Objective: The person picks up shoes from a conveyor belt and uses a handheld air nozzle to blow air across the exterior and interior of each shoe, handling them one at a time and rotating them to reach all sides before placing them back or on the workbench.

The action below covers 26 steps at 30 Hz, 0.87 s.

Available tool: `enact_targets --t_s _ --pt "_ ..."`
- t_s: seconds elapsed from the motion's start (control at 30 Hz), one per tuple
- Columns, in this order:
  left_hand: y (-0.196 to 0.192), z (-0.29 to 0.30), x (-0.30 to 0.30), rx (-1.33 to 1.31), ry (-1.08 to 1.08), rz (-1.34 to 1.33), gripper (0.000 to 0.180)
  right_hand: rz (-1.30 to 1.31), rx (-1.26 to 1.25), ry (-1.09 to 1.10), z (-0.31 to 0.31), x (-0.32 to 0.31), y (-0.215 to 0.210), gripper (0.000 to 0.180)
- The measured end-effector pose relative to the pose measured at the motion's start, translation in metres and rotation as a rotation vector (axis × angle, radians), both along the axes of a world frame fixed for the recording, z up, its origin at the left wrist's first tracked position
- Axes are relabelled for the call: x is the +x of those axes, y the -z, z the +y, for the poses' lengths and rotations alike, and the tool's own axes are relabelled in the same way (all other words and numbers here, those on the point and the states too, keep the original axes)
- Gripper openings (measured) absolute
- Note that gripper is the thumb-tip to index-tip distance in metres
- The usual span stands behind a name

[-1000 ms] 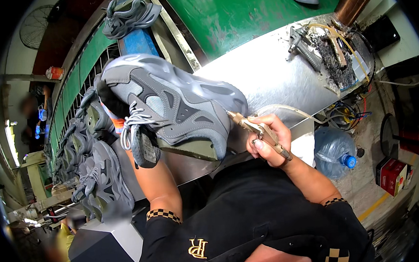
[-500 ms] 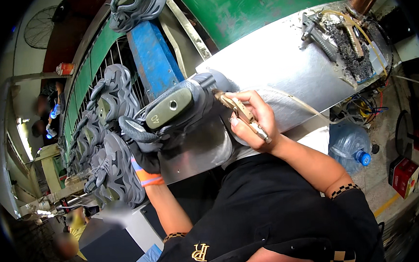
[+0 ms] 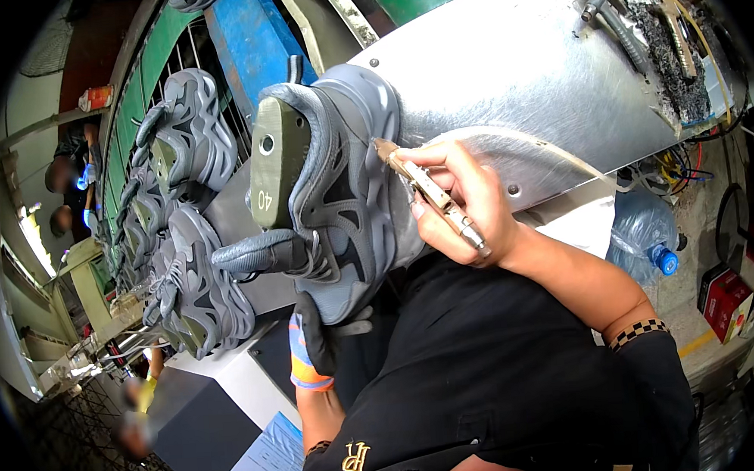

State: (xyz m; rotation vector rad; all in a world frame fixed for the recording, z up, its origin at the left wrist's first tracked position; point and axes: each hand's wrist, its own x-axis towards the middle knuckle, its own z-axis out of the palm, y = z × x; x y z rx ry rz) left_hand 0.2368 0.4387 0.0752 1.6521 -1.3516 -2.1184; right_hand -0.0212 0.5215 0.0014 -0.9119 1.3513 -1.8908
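A grey chunky-soled sneaker stands on the metal work surface with its laces and tongue towards the left. An olive-green shoe last with a round hole fills its opening. My left hand, in a dark glove with an orange and blue cuff, grips the sneaker by its toe. My bare right hand is closed round a slim brass-and-silver pen-like tool. Its brownish tip meets or nearly meets the sneaker's sole edge; I cannot tell which.
Several similar sneakers line the rack on the left, beside a blue metal bar. A pale hose crosses the metal table. Tools lie in dark residue at the far right. A water jug is below.
The sneaker has turned more upright, toe towards me, and sits closer. My left hand has shifted to its toe. The pen-like tool has moved from the heel end to the sole edge.
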Motion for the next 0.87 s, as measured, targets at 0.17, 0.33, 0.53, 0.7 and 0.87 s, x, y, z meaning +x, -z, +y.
enact_targets --t_s 0.17,0.33,0.53,0.7,0.87 --pt "0.009 0.015 -0.008 0.091 -0.034 0.097 0.070 -0.078 0.074 -0.089 -0.006 -0.006 -0.005 0.043" --pt "0.015 0.016 -0.014 0.167 -0.036 0.168 0.071 -0.053 0.034 -0.077 -0.009 -0.004 -0.006 0.041" --pt "0.021 0.020 -0.020 0.266 -0.067 0.250 0.073 -0.102 0.004 -0.115 -0.005 0.002 -0.004 0.039" --pt "0.029 0.023 -0.022 0.395 -0.083 0.290 0.076 -0.122 0.048 -0.083 0.003 0.005 -0.001 0.042" --pt "0.025 0.025 -0.040 0.352 -0.026 0.352 0.079 -0.112 0.087 -0.127 0.010 0.001 -0.007 0.043"
